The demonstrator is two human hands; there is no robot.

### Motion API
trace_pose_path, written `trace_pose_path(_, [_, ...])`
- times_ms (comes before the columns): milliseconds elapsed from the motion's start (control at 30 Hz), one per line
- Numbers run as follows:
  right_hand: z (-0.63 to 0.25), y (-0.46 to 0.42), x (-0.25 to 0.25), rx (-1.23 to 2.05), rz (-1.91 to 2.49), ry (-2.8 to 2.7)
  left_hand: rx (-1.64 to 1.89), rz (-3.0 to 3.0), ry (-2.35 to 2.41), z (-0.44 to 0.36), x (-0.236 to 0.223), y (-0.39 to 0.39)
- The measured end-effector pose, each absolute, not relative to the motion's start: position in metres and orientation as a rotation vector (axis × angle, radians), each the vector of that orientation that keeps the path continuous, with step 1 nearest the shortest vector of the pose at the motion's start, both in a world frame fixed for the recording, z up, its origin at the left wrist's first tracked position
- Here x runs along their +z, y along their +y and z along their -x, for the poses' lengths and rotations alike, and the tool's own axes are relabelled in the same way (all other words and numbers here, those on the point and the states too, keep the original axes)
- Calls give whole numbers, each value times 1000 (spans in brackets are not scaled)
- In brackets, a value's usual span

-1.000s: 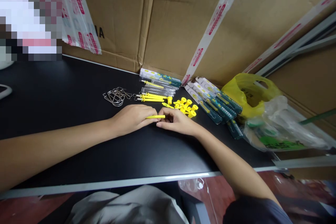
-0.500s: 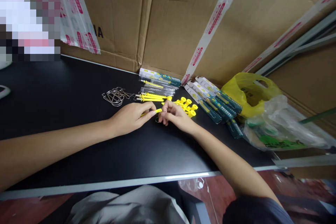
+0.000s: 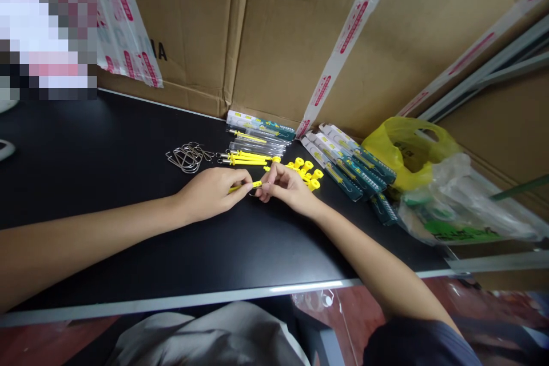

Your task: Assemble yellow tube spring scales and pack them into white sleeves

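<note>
Left hand (image 3: 218, 193): fingers closed, gripping yellow rod (image 3: 257, 184) | Right hand (image 3: 288, 189): fingertips pinched on wire ring (image 3: 253, 193) at rod end | Yellow caps (image 3: 306, 170): just beyond right hand

Left hand (image 3: 219, 190) pinching, right hand (image 3: 288, 187) facing it

Single head-worn view, looking forward and down past both forearms onto a black tabletop (image 3: 171, 257), hands at middle distance, cardboard boxes (image 3: 283, 40) filling the background.
</note>
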State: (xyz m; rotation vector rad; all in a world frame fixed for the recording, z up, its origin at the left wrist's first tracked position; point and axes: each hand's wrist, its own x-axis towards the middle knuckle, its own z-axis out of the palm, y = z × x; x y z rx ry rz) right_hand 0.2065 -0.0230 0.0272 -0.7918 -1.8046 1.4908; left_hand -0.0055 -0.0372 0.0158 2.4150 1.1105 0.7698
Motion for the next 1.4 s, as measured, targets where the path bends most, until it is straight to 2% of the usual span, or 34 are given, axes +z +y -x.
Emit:
trace_pose_path(400, [-209, -21, 22, 1349, 794, -1869, 677, -2342, 1022, 6, 20, -32])
trace_pose_path(733, [-210, -23, 23, 1019, 878, -2118, 553, -2353, 999, 6, 21, -34])
trace_pose_path(1133, [-215, -24, 38, 354, 833, -2587, 460, -2380, 1025, 6, 21, -34])
trace_pose_path(1400, [-216, -24, 40, 214, 896, -2648, 380, -2400, 1069, 7, 23, -33])
